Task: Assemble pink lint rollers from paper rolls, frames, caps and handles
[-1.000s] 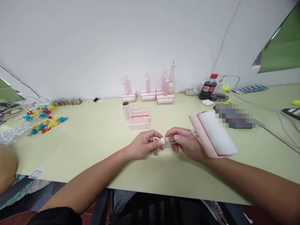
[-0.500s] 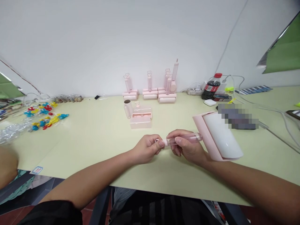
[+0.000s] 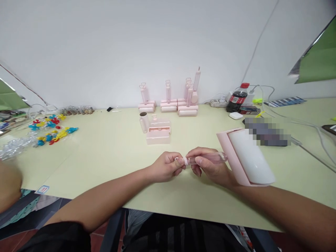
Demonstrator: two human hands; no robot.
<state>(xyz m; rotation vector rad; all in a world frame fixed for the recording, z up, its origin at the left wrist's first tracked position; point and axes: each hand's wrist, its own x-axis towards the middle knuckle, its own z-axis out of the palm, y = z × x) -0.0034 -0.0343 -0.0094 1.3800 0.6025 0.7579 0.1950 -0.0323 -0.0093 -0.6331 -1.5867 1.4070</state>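
Note:
A pink lint roller with a white roll and a clear pink handle is held over the pale green table. My right hand is closed around the handle. My left hand pinches the small pale pink loop cap at the handle's end. Both hands meet in the middle near the table's front.
A pink box and a small tube stand behind the hands. Several pink lint rollers line the wall. A cola bottle, cables and a blurred object are at right. Coloured plastic pieces lie at left. Another person's arm shows at the left edge.
The loop cap has been turned between my left fingers at the handle's end. The roller and both hands have shifted slightly right in view.

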